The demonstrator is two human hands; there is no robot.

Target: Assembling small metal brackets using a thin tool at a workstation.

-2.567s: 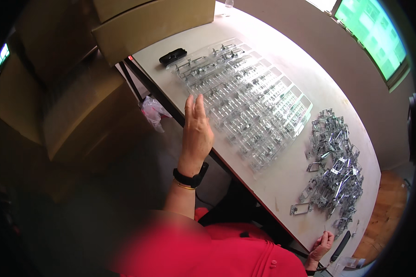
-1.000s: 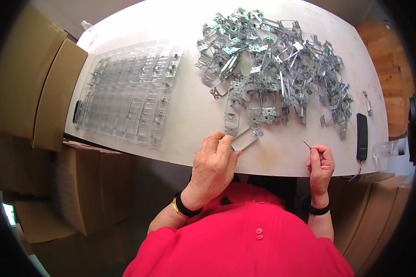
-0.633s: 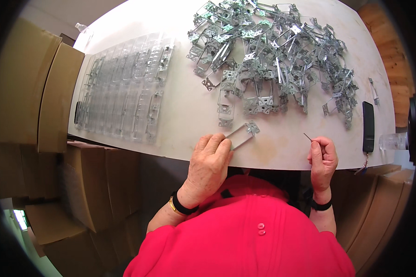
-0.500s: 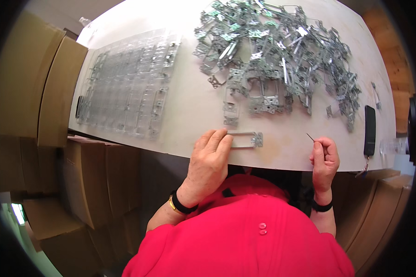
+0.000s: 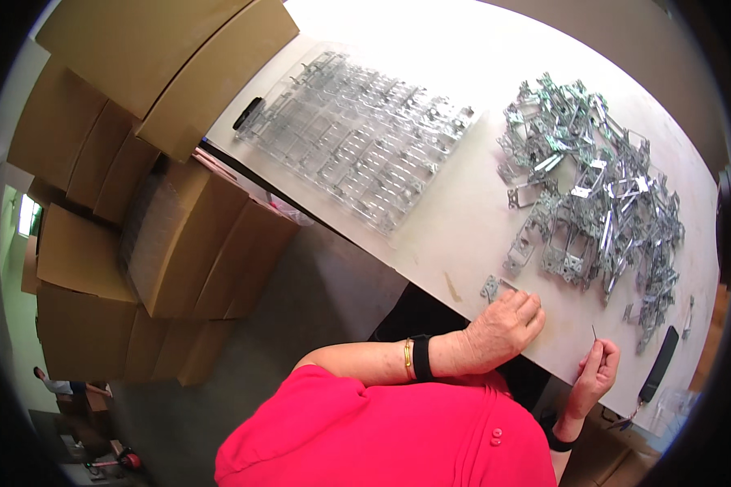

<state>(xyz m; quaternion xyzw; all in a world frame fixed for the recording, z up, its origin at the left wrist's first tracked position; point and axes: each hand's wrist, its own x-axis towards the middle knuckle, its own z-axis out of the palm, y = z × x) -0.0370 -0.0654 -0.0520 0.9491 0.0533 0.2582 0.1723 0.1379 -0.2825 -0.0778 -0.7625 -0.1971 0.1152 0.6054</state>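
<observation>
My left hand [image 5: 502,329] is at the front edge of the table, its fingers curled down over a small silver metal bracket [image 5: 489,287]. One end of that bracket sticks out past the fingers, and the rest is hidden under them. To the right, my right hand [image 5: 596,372] pinches a thin dark metal pin [image 5: 594,331] between thumb and finger, its tip pointing up and away from me. Beyond both hands lies a large tangled heap of similar metal brackets [image 5: 573,191], with a few loose at its near side.
Clear plastic trays [image 5: 357,142] holding metal parts lie at the table's left. A black, phone-like object [image 5: 660,365] with a strap rests by the right edge, near crumpled clear plastic [image 5: 676,414]. Cardboard boxes [image 5: 211,243] are stacked left of the table [image 5: 430,260].
My view has swung to the left, tilting the table. My left hand has shifted toward the bracket's other end, so the left end shows now. My right hand still holds the pin.
</observation>
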